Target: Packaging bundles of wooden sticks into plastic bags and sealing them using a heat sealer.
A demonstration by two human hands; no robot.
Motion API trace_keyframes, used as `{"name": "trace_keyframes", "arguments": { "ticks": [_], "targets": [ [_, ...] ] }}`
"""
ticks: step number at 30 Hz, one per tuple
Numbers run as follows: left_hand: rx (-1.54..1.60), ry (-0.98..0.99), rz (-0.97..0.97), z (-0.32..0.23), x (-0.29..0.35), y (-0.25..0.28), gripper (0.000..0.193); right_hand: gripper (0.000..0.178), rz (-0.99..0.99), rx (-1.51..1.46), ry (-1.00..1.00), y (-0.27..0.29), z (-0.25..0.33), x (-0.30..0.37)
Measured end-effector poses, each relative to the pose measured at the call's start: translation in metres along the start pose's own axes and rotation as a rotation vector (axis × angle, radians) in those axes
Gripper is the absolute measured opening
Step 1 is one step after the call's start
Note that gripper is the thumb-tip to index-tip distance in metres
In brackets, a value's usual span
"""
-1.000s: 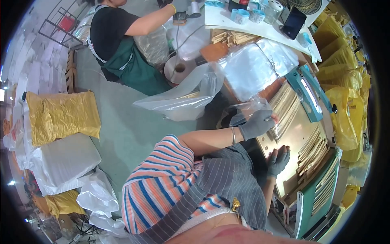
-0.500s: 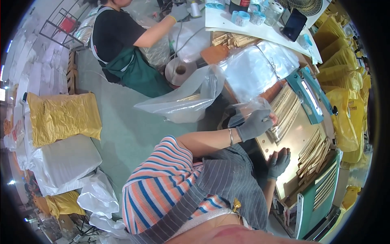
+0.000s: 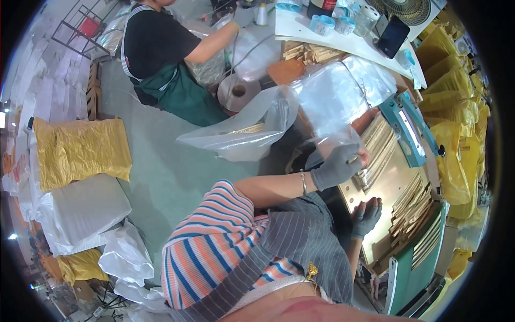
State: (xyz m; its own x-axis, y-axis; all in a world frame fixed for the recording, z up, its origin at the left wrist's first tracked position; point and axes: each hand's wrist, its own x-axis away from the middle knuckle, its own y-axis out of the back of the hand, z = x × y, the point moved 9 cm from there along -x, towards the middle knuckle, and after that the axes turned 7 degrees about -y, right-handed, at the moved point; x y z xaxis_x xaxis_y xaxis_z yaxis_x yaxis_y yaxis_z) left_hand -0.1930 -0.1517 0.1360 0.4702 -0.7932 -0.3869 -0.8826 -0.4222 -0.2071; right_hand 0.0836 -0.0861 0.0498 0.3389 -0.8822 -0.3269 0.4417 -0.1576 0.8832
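Observation:
My left hand (image 3: 337, 167), in a grey glove with bare fingertips, is curled at the near end of a row of slim tan strips (image 3: 382, 144). Its fingers are bent together, and what they pinch is too small to make out. Clear plastic film (image 3: 335, 142) lies just beyond that hand. My right hand (image 3: 368, 217), gloved alike, rests over the tan tabletop (image 3: 383, 198) with fingers extended and nothing in them. Right of it lies a loose pile of slim tan strips (image 3: 410, 201).
A teal sealer-like device (image 3: 402, 129) stands behind the strips, near stacked clear bags (image 3: 343, 91). An open clear bag (image 3: 241, 137) hangs left of the table. Across from me a co-worker (image 3: 161, 48) works by a film roll (image 3: 238, 91). Yellow sacks (image 3: 453, 155) line the right.
The view has shifted slightly. My hands hold nearly the same places and poses. The co-worker's hand has moved a little.

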Motion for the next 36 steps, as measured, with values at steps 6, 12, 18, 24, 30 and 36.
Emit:
{"name": "trace_keyframes", "arguments": {
  "ticks": [6,12,18,24,30,36],
  "targets": [
    [-0.029,0.027,-0.056,-0.007,0.002,0.017,0.018,0.050,-0.034,0.006,0.024,0.001,0.002,-0.001],
    [-0.286,-0.392,-0.382,-0.078,-0.053,0.128,0.017,0.048,0.023,-0.017,-0.012,-0.006,-0.005,-0.001],
    [-0.293,-0.224,-0.626,-0.070,-0.062,0.271,0.016,0.047,-0.034,-0.048,-0.076,-0.009,-0.003,-0.005],
    [-0.366,0.020,-0.493,-0.017,-0.049,0.289,0.020,0.047,-0.050,-0.003,-0.132,-0.014,-0.001,-0.008],
    [-0.561,0.143,-0.553,-0.005,-0.056,0.347,0.025,0.048,-0.040,0.008,-0.161,-0.021,-0.012,-0.007],
    [-0.549,0.024,-0.574,-0.007,-0.078,0.359,0.024,0.051,-0.046,0.002,-0.199,-0.023,-0.017,-0.005]
  ]
}}
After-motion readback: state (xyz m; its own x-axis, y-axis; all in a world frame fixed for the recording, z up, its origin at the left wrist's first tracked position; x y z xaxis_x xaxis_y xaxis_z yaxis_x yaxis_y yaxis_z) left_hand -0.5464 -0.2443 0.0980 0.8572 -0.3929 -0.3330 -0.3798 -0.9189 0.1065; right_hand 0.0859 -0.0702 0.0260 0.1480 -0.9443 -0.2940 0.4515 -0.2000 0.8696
